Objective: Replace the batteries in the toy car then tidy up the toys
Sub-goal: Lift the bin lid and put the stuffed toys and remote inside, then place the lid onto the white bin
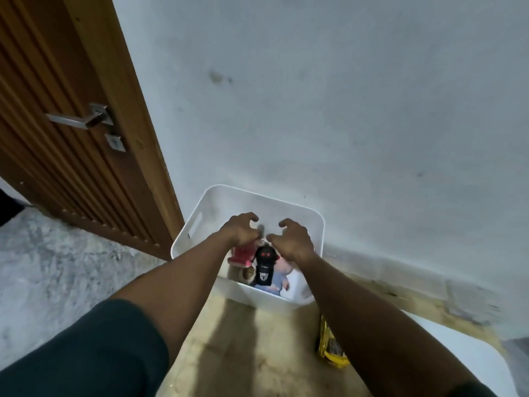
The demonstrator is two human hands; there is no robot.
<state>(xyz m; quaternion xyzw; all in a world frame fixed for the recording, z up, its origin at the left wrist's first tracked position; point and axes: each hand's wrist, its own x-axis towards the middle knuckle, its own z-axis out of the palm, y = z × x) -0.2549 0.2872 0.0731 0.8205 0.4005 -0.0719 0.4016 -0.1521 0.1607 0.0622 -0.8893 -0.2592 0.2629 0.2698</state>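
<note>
Against the wall (357,110), the bin (286,201) holds a black toy (263,269), likely the car, lengthwise toward me below both wrists; my right hand (292,239) is half-curled and empty, my left hand (241,231) curled, contents unclear.

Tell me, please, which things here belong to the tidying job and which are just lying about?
Job: bin; in it the black car, red toy and doll; left hand and right hand above it.
Lying about: door, handle, yellow thing on the floor (cannot tell what it is).
</note>
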